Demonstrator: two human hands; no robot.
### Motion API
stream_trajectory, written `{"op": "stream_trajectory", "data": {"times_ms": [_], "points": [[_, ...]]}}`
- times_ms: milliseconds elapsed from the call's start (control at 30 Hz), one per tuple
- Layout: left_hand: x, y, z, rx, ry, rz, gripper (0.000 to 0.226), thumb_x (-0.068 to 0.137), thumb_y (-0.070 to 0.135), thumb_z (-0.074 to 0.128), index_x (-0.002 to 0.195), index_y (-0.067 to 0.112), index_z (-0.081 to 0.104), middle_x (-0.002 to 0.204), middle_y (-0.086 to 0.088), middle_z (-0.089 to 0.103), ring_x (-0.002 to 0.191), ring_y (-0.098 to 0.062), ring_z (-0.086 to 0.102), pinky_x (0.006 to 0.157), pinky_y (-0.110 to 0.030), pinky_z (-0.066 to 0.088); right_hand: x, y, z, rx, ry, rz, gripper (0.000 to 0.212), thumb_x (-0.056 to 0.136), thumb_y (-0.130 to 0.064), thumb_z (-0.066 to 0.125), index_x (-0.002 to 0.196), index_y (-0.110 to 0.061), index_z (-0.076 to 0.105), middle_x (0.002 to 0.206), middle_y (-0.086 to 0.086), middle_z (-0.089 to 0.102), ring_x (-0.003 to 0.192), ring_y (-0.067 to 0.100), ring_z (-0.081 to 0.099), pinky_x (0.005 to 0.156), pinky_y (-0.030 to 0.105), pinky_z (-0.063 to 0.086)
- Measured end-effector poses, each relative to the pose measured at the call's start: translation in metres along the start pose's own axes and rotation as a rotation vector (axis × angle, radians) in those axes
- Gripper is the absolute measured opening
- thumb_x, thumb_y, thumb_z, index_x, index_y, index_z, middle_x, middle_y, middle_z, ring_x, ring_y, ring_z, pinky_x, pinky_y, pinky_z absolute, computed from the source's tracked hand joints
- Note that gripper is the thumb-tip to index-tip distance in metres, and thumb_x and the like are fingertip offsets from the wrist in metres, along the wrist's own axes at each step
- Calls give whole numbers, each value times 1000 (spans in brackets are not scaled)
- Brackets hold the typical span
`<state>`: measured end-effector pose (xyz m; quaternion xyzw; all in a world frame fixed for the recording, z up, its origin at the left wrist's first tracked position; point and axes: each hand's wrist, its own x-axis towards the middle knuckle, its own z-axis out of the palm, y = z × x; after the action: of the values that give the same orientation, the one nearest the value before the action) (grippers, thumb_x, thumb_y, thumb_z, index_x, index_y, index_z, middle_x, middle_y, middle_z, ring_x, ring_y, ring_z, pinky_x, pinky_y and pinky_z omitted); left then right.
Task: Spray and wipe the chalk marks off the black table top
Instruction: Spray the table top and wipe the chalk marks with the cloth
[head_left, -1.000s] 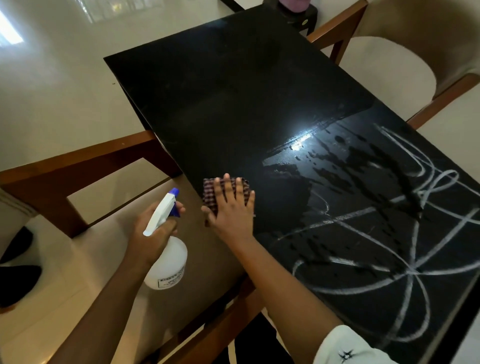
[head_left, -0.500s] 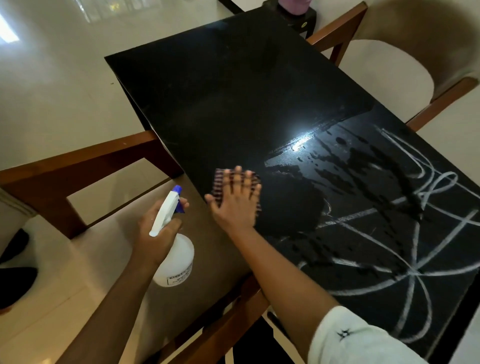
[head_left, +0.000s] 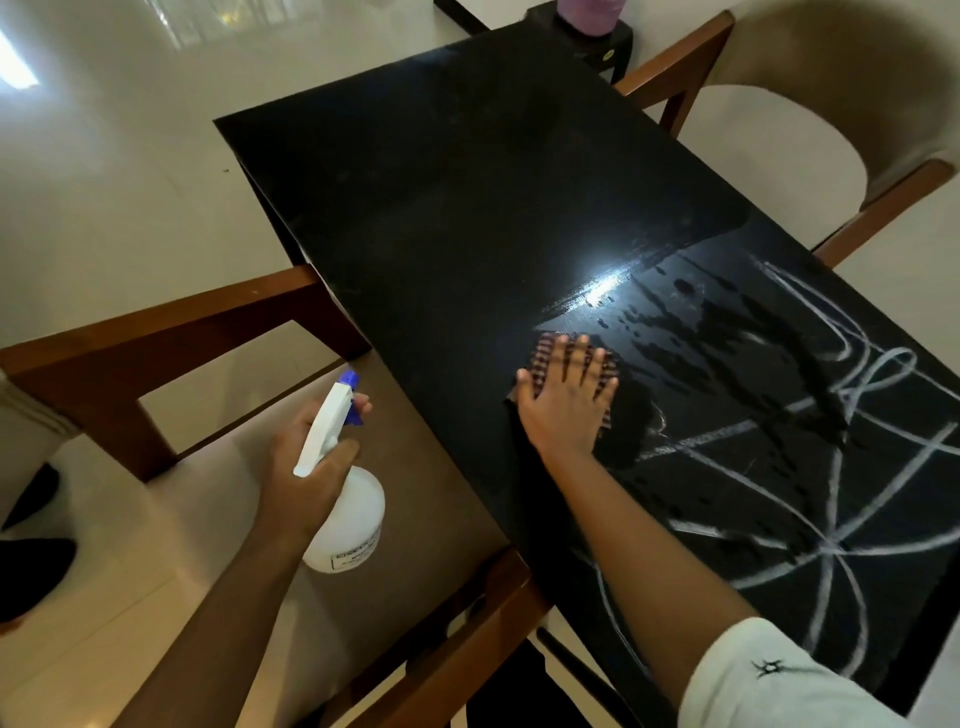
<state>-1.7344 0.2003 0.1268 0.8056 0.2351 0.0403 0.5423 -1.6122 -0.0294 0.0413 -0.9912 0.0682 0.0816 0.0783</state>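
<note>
The far half of your worktop (head_left: 467, 208) lies bare and dry-looking, its left edge running just beside the wooden chair (head_left: 156, 343). Chalk marks (head_left: 831, 467) cover the near right part, with wet streaks beyond them. Your right hand (head_left: 563, 405) lies flat, fingers spread, pressing the checked cloth (head_left: 543, 358) at the marks' left border. Your left hand (head_left: 306, 467) grips the spray bottle (head_left: 348, 525) off the worktop, over the chair seat.

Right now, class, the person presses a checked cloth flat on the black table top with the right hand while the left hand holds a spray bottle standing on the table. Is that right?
Not quite. In the head view the left hand holds the spray bottle in the air beside the black table top, over a chair seat. The right hand does press the checked cloth flat.
</note>
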Motion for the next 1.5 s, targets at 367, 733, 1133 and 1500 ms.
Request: {"op": "stream_trajectory", "data": {"times_ms": [367,733,1133,1500], "points": [[6,8,21,63,-33,-60,48,88,5,63,133,9,46,114,-9,51,95,-17,47,65,-15,39,-16,0,12,2,-6,-257,71,93,-66,17,153,-31,2,162,-5,-5,148,19,-7,115,50,-10],[15,15,29,112,-108,-15,48,88,1,62,133,6,48,115,-18,58,88,-15,52,64,-14,39,29,17,-5,21,13,14,74,96,-61,17,154,-21,-2,161,6,-10,147,27,-12,115,52,-10],[33,13,28,219,-102,-99,47,85,4,65,130,3,49,110,-18,53,91,-23,47,63,-22,39,82,117,-30,34,84,217,72,95,-60,24,155,-22,10,162,2,5,148,24,2,117,56,1],[42,20,21,258,-96,-137,49,85,9,66,130,6,48,110,-21,55,95,-35,54,60,-25,41,72,5,-15,43,3,-142,71,96,-58,27,155,-24,7,162,1,1,149,23,-4,115,51,-6]]}}
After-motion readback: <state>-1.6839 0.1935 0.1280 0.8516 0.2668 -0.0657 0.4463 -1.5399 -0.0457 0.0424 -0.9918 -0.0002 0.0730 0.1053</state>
